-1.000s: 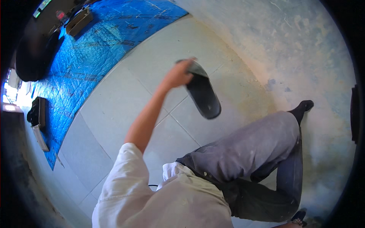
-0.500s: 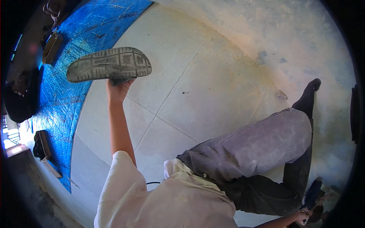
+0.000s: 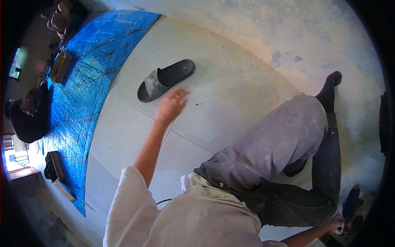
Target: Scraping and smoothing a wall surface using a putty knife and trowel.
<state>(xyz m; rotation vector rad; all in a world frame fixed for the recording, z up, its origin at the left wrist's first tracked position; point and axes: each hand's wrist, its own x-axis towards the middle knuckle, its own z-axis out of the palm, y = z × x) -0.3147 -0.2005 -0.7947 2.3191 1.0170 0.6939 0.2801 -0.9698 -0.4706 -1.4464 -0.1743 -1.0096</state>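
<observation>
Across pale tiled floor point(image 3: 218, 119), between blue tarp point(image 3: 98, 74) at left and stained wall point(image 3: 296, 33) at far right, reaching out with left hand point(image 3: 171, 106), with fingers loosely curled and released, just on near right side of black slide sandal point(image 3: 169, 77), lying sole-down with grey strap point(image 3: 154, 85) up. Bending legs in grey trousers point(image 3: 271, 140) at right, stretching right hand point(image 3: 337, 227) toward near right corner by dark objects point(image 3: 351, 202); cannot tell grip, too small.
</observation>
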